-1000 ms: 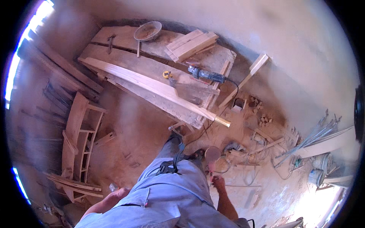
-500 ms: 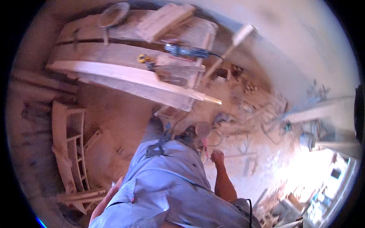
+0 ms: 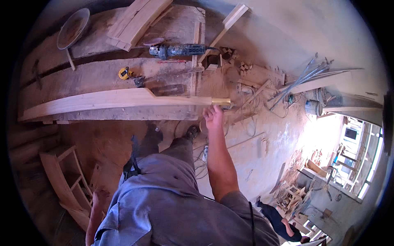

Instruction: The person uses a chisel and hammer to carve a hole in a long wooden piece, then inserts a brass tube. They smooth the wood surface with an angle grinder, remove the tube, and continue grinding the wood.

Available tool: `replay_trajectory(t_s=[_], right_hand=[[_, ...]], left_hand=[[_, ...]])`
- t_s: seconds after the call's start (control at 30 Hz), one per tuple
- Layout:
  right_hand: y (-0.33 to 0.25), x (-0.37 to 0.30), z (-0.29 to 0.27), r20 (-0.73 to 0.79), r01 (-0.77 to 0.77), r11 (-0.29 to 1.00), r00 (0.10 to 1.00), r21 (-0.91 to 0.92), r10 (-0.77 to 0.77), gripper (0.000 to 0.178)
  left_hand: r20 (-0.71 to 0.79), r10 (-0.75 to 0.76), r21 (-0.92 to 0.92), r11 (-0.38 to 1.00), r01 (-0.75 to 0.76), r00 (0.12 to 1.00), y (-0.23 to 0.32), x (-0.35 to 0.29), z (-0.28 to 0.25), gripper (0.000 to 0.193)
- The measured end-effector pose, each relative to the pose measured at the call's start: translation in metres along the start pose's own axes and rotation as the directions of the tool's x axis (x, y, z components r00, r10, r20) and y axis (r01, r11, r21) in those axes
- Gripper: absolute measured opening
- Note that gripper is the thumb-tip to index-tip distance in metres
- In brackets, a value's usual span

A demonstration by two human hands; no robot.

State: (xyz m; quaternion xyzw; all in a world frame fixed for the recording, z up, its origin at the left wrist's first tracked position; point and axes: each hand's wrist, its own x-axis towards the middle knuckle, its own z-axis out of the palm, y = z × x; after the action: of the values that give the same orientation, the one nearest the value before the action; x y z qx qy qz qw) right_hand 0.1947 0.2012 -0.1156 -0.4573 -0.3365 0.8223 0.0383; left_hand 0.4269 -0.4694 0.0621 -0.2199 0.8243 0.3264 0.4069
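1. Right hand (image 3: pixel 214 117) has risen beside the long pale wooden beam (image 3: pixel 94 101), its gold cylindrical tip (image 3: pixel 221 101) now within reach.
2. Beam lies on brown plank bench (image 3: pixel 96 74).
3. Left hand (image 3: pixel 101 196) hangs dimly; neither grip can be told.

Long pale timber (image 3: pixel 119 99), gold-tipped

Has a worktop (image 3: pixel 90 76) ahead and a beam (image 3: pixel 90 100) along its near edge, out past the right end. Carries, behind the beam, a tape measure (image 3: pixel 124 74) and, farther back to the right, a grinder (image 3: pixel 176 50). Holds planks (image 3: pixel 137 20) behind and left of the grinder, a bowl (image 3: pixel 74 28) left of the planks. Has rods (image 3: pixel 301 83) right of the worktop, then a bucket (image 3: pixel 313 107); at near left, a frame (image 3: pixel 55 172).
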Motion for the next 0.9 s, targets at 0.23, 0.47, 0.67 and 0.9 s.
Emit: replay_trajectory(t_s=[0.23, 0.47, 0.67, 0.9], right_hand=[[0.027, 0.027, 0.033, -0.191, 0.079, 0.996, 0.979, 0.042, -0.069, 0.028], [0.035, 0.007, 0.026, -0.088, 0.104, 0.949, 0.987, -0.298, -0.136, 0.024], [0.056, -0.019, -0.023, -0.017, -0.104, 0.975, 0.995, -0.198, 0.103, 0.022], [0.014, -0.001, -0.072, 0.015, -0.099, 0.976, 0.995, 0.196, 0.098, 0.023]], left_hand=[[-0.056, -0.078, -0.343, 0.938, 0.054, 0.995, -0.042, 0.053, -0.036, 0.030], [-0.026, 0.056, -0.161, 0.985, -0.060, 0.998, 0.048, 0.032, -0.011, 0.039], [-0.077, -0.036, -0.314, 0.949, 0.010, 0.996, 0.004, 0.003, 0.033, 0.041], [-0.009, -0.059, -0.274, 0.960, 0.054, 0.998, 0.005, -0.022, 0.097, 0.038]])
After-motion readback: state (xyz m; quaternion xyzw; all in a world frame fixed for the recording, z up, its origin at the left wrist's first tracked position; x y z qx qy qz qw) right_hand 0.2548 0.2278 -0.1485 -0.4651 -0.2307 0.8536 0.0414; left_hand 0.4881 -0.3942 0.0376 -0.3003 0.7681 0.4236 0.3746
